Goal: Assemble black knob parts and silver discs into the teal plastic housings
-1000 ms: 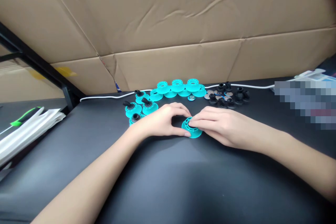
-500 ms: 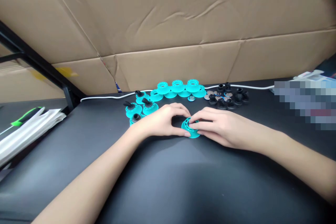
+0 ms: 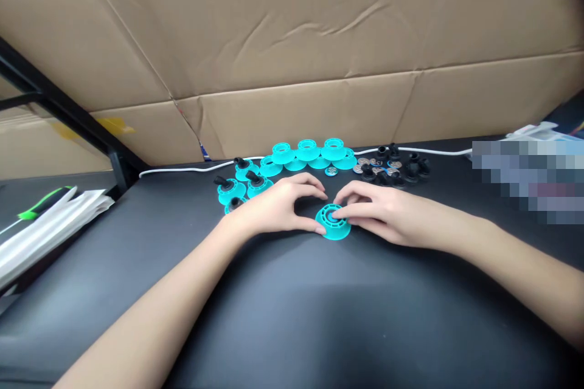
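Note:
A turquoise flanged plastic ring (image 3: 335,231) sits on the dark table in front of me, a small bluish piece visible in its central hole. My left hand (image 3: 298,203) curves round its left side with thumb and fingers apart. The thumb touches the near-left rim, while the fingertips are just off the far rim. My right hand (image 3: 381,209) is on the right side, one fingertip reaching into the hole and other fingers bent at the edge. Behind my left wrist stand several turquoise rings with black knob-like parts (image 3: 258,179) in them.
Stacked turquoise rings (image 3: 307,149) line the back near a white cable (image 3: 187,169). Right of them lie metallic discs (image 3: 376,163) and loose black parts (image 3: 413,167). A green-and-black handled tool (image 3: 48,202) rests on white wrapping at left. Cardboard (image 3: 310,109) walls the back; a black frame (image 3: 107,149) stands left.
The fingers of my left hand have lifted off the far rim. My right fingers have drawn back slightly, so more of the ring's top and hole shows.

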